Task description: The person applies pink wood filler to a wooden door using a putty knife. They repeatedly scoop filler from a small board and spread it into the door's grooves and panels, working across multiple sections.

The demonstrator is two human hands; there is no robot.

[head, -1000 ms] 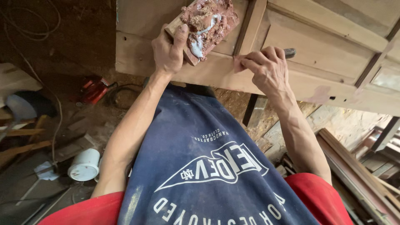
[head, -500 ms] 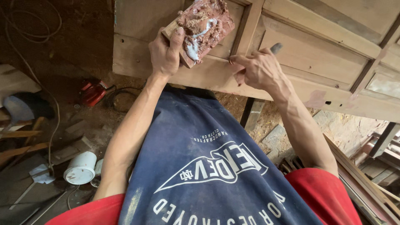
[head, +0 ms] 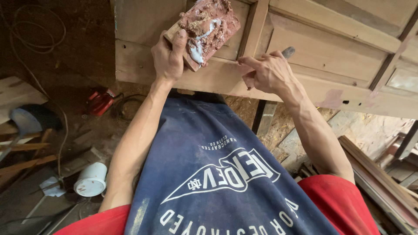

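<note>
Against the panelled wooden door (head: 331, 52): left hand (head: 167, 58) grasps a flat wooden board heaped with reddish-brown putty (head: 204, 30); right hand (head: 267, 72) clenches a grey-handled tool (head: 288, 52), fingertips touching the rail.

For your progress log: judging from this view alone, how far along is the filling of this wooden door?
Done: a pinkish filled patch shows on the door rail. In hand: the left hand holds a board heaped with reddish putty, while the right hand, gripping a tool, touches the frame joint. Left: the panels are bare wood.
</note>
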